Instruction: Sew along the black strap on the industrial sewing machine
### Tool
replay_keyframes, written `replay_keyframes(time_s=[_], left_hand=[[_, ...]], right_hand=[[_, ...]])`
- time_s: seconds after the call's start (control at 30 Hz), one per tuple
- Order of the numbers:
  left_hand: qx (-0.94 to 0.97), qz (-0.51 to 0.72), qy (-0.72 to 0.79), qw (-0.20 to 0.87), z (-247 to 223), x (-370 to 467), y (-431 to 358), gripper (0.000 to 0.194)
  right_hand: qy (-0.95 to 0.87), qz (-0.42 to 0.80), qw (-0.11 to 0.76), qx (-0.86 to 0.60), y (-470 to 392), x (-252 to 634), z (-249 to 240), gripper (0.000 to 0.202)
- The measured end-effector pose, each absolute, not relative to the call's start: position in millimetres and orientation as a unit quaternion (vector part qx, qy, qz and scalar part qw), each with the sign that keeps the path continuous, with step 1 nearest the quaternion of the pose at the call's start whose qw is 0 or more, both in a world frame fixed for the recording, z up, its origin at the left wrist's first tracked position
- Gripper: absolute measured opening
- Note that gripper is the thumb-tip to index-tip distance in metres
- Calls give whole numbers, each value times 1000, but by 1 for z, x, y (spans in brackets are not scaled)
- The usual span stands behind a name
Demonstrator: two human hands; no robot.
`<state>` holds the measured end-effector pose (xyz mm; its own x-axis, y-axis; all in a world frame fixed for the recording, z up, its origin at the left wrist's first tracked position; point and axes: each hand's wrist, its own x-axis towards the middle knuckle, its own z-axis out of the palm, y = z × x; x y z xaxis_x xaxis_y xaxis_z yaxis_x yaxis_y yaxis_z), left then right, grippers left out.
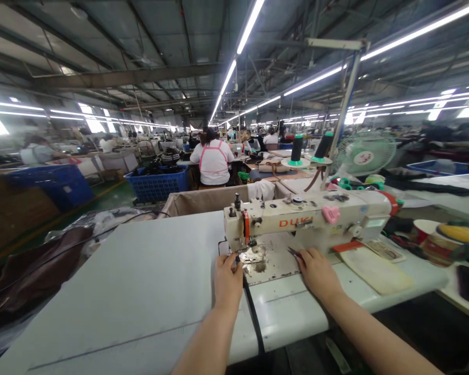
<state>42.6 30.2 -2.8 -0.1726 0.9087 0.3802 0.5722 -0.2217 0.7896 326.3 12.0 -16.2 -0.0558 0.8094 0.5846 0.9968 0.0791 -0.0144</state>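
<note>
A sewing machine (273, 224) with an orange-lettered white body stands on a pale worktable. At its needle end, my left hand (227, 278) is closed with thumb and fingers pinched at the upper end of a narrow black strap (254, 312). From there the strap runs down over the table's front edge. My right hand (316, 271) rests on the machine bed, closed around small thread snips (294, 252) whose dark pointed tips face left; their handles are hidden by the fingers. The two hands are apart, with the worn metal bed between them.
Two black thread cones (296, 150) stand behind the machine beside a green fan (363, 156). A yellowish pad (375, 271) lies right of my right hand, near a cup (426, 232). A cloth-lined bin (203, 200) borders the table's far edge. A co-worker (214, 159) sits ahead.
</note>
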Motion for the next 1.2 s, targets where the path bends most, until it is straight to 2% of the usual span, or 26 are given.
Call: replay_keyframes(time_s=[0.3, 0.53, 0.97, 1.2], left_hand=[[624, 452, 614, 170, 9, 44, 40, 15], [634, 413, 640, 133, 11, 45, 42, 18], [625, 412, 656, 95, 12, 47, 42, 23], [625, 427, 646, 98, 13, 46, 43, 18]], right_hand=[[-678, -207, 246, -661, 5, 320, -13, 30], [-671, -204, 267, -661, 9, 321, -18, 35], [-671, -190, 276, -661, 5, 320, -18, 24], [-671, -184, 269, -666, 6, 320, -20, 18]])
